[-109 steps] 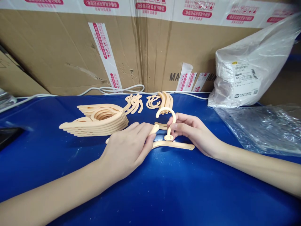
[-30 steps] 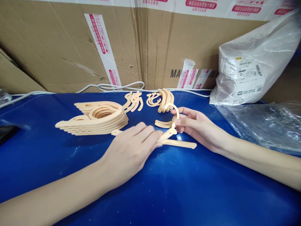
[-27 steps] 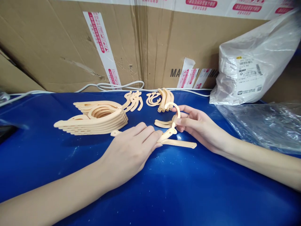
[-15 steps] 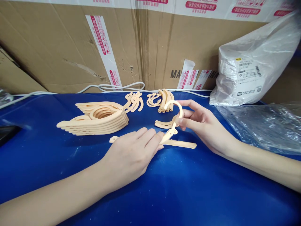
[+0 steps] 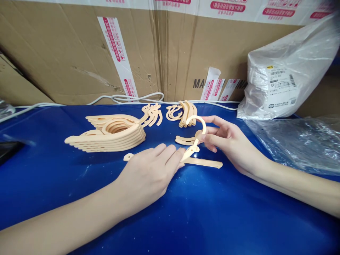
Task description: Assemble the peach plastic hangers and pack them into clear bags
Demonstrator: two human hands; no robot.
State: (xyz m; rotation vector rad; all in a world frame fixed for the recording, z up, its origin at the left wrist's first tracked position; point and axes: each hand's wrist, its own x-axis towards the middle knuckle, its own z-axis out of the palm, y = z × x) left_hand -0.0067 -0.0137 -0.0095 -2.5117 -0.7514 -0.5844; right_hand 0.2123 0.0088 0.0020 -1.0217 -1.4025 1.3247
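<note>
Glossy blue tabletop (image 5: 202, 209) spreads before you; past the stack of beige hanger parts (image 5: 119, 138), a taped cardboard box (image 5: 132, 60) closes off the back. Right of the stack, a beige bar (image 5: 204, 162) lies partly hidden by your left hand (image 5: 155, 166); well to the stack's right lies crumpled clear plastic (image 5: 297, 145). Just behind it sit S-shaped pieces (image 5: 152, 115), then a white cable (image 5: 143, 97). The hook (image 5: 204, 128), smooth and pale, is right of the stack, pinched in your right hand (image 5: 225, 138), its foot meeting the holed beige arm (image 5: 189, 153) your left fingers grip.
</note>
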